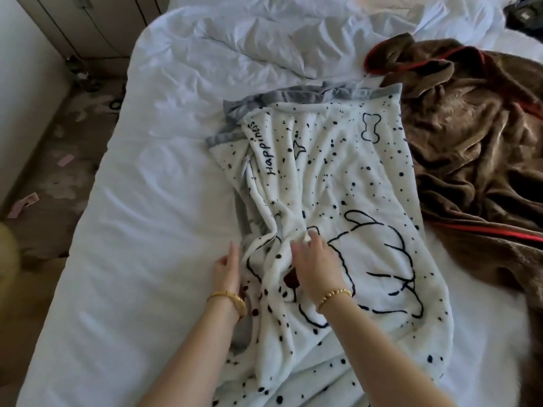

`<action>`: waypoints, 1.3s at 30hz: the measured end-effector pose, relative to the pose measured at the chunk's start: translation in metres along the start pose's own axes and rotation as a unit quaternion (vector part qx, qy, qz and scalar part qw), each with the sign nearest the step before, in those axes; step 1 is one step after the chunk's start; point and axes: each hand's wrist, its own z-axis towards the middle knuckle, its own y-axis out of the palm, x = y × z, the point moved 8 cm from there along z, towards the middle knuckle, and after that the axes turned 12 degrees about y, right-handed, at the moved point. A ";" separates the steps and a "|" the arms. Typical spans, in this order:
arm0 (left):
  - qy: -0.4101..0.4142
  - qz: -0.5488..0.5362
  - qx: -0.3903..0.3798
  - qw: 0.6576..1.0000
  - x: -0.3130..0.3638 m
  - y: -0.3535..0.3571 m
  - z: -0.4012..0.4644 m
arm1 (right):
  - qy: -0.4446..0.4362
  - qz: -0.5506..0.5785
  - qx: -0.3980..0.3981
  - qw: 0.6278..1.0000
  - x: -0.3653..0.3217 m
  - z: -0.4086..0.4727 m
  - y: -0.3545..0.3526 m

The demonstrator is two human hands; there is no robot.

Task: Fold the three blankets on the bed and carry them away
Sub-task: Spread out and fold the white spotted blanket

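right hand (pixel 316 264) pinches a fold of spotted blanket (pixel 338 183); left hand (pixel 226 270) flat, fingers spread, beside its edge.

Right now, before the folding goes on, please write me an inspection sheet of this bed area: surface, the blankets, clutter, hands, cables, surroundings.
Surface: bed with a white, wrinkled sheet.
Job's things: spotted blanket with grey trim, laid along the bed, partly bunched; brown blanket with red edging, crumpled beside it at right. A third blanket cannot be told apart for sure.
Clutter: dark things at the far right corner, unclear.
Hands: left hand at the spotted blanket's left edge; right hand pinching a fold at its middle.
Cables: nothing seen for sure.
Surroundings: floor at left, littered with small scraps; cabinet beyond.
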 end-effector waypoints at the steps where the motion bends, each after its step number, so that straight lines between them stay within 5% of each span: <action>1: 0.013 0.062 -0.022 0.998 0.009 0.003 0.005 | 0.002 0.010 -0.002 1.000 -0.011 0.004 0.005; 7: 0.051 0.173 -0.183 0.966 0.034 0.040 0.040 | 0.029 0.081 0.004 0.996 -0.036 0.033 0.017; 9: 0.108 0.278 -0.095 0.950 0.048 0.025 0.058 | 0.061 0.132 0.037 0.989 -0.021 0.044 0.007; 12: 0.106 0.280 0.079 0.951 0.059 -0.024 0.084 | 0.187 0.260 0.151 0.935 0.025 0.057 -0.024; 14: 0.077 0.245 0.061 0.964 0.053 -0.027 0.097 | 0.200 0.202 0.201 0.937 0.031 0.060 -0.037; 17: 0.078 0.218 -0.022 0.973 0.060 0.004 0.108 | 0.058 0.070 0.240 0.967 -0.016 0.063 -0.042; 19: 0.038 0.127 -0.067 0.989 0.066 0.027 0.112 | -0.030 -0.003 0.198 0.980 -0.051 0.071 -0.028; 22: -0.025 -0.017 -0.133 0.991 0.066 0.058 0.114 | -0.036 -0.126 0.074 0.989 -0.066 0.092 0.007; 24: 0.055 0.102 -0.155 0.981 0.070 0.068 0.113 | -0.030 -0.194 0.070 0.978 -0.064 0.099 0.017; 29: 0.195 0.533 -0.218 0.794 0.033 0.070 0.078 | -0.013 -0.170 0.070 0.983 -0.056 0.097 0.016; 37: 0.079 0.687 -0.462 0.555 -0.051 0.049 -0.021 | 0.076 -0.303 -0.125 0.942 -0.012 0.037 0.033; 39: 0.087 0.680 -0.484 0.544 -0.063 0.044 -0.041 | 0.086 -0.346 -0.177 0.917 0.000 0.016 0.038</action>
